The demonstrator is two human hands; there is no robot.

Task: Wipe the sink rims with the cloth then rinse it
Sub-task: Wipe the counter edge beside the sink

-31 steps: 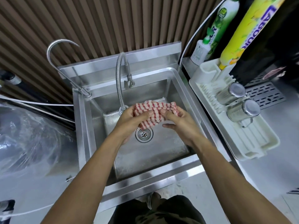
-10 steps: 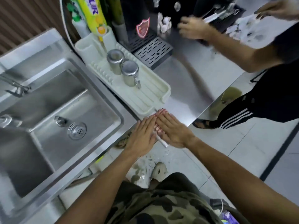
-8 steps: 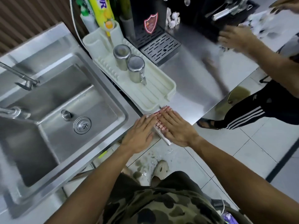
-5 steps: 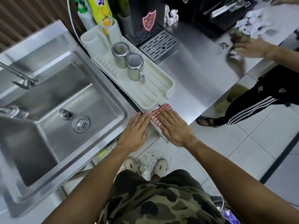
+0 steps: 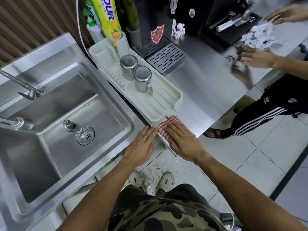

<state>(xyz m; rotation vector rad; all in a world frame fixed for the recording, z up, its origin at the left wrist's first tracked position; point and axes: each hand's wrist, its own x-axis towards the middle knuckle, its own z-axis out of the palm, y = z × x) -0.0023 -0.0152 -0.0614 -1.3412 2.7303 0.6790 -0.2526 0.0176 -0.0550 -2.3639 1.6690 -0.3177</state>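
I note the red-checked cloth [image 5: 164, 126] flat on the counter corner just right of the sink [image 5: 106, 90], long axis toward the drying tray [image 5: 160, 104], right hand [image 5: 182, 141] pressing it with straight closed fingers, left hand [image 5: 141, 145] flat alongside, fingers together.

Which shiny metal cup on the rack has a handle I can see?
The metal cup nearer the person's hands, upside down on the white rack; a handle sticks out at its lower right. The other cup behind it shows none.
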